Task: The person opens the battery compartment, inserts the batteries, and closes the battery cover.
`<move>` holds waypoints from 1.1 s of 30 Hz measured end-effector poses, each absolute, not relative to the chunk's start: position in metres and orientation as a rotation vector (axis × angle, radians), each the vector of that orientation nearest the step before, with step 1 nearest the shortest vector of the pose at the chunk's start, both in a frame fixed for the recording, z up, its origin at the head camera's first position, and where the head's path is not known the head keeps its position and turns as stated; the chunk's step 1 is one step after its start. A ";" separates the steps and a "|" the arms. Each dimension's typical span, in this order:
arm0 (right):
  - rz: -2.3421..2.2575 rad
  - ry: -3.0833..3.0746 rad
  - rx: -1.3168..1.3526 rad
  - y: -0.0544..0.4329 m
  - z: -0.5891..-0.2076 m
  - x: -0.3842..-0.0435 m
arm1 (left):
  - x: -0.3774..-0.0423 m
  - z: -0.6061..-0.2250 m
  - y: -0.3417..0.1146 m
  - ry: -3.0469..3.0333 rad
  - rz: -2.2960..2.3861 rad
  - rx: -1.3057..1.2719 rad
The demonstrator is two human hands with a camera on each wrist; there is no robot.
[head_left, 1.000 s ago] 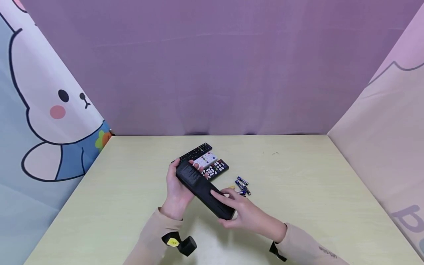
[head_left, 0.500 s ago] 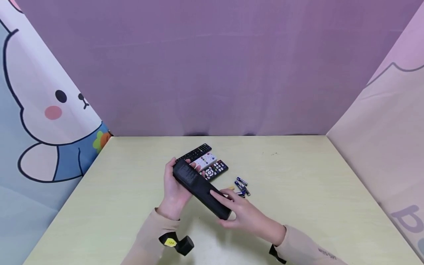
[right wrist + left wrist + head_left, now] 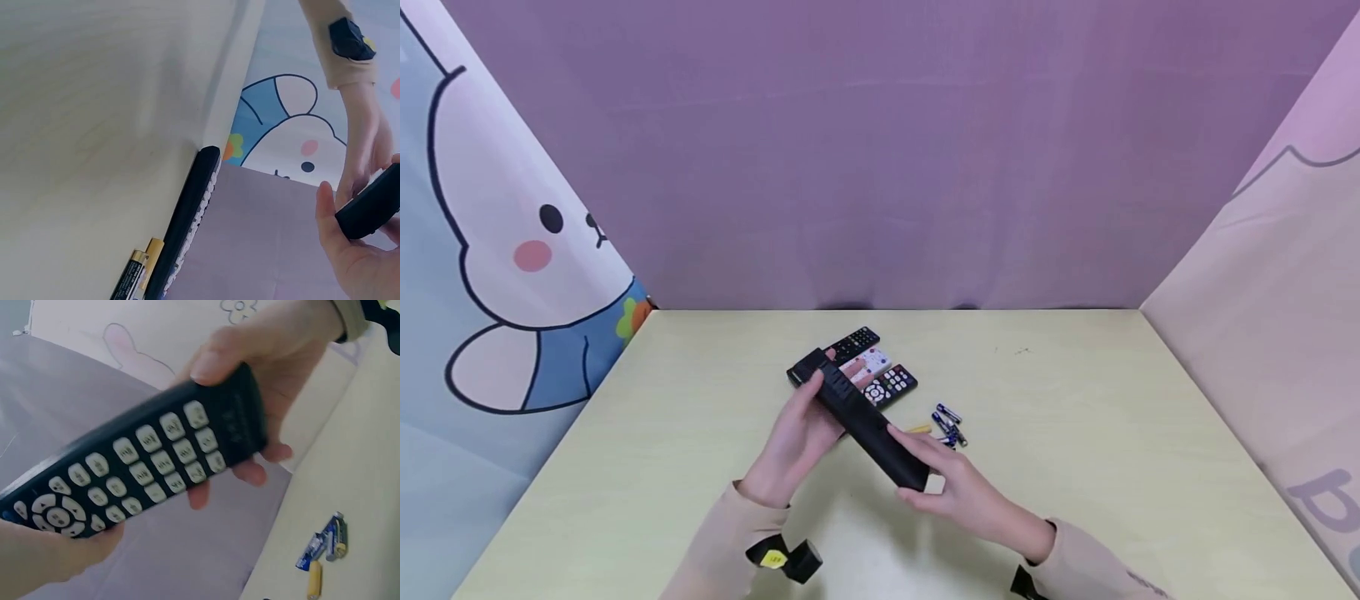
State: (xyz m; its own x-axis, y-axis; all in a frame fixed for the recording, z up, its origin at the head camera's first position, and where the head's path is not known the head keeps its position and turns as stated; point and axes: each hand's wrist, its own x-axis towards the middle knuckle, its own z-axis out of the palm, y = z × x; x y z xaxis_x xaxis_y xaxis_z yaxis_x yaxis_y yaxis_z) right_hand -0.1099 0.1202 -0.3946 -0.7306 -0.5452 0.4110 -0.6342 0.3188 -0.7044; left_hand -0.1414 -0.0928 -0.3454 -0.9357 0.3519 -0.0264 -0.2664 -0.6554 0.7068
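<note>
A black remote control (image 3: 880,442) with white buttons is held above the table between both hands, its back turned up toward the head camera. My left hand (image 3: 797,437) grips the far end, the thumb along its side. At the near end my right hand (image 3: 966,487) pinches the remote between thumb and fingers, with fingertips on the back. The left wrist view shows its button face (image 3: 156,456), with the right hand (image 3: 275,369) around the end that has no buttons. In the right wrist view only the dark end of the remote (image 3: 369,209) shows.
Beyond the hands, a long black remote (image 3: 857,340), a white remote (image 3: 874,360) and a black one with white buttons (image 3: 895,383) lie side by side on the pale table (image 3: 1075,417). Several blue batteries (image 3: 951,423) lie right of them, beside a yellow battery (image 3: 920,429).
The held remote has turned in the hands, so its side edge shows more. My left hand has shifted slightly toward the near left, and its thumb now lies along the remote.
</note>
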 end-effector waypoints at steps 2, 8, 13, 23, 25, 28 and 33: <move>1.423 -2.474 1.102 0.121 -0.394 -0.110 | -0.139 -0.350 -0.094 1.115 2.552 0.200; 1.507 -2.477 1.083 0.121 -0.395 -0.110 | -0.133 -0.363 -0.095 1.275 2.496 0.337; 1.651 -2.374 1.089 0.119 -0.396 -0.112 | -0.132 -0.368 -0.096 1.355 2.571 0.331; 1.665 -2.338 1.082 0.117 -0.398 -0.115 | -0.133 -0.353 -0.096 1.810 2.529 -0.051; 1.579 -2.329 1.126 0.119 -0.399 -0.115 | -0.136 -0.347 -0.101 2.019 2.421 -0.098; 1.429 -2.310 1.172 0.123 -0.401 -0.117 | -0.143 -0.341 -0.112 2.328 2.210 -0.108; 1.286 -2.344 1.151 0.136 -0.404 -0.121 | -0.163 -0.339 -0.140 2.727 1.826 -0.086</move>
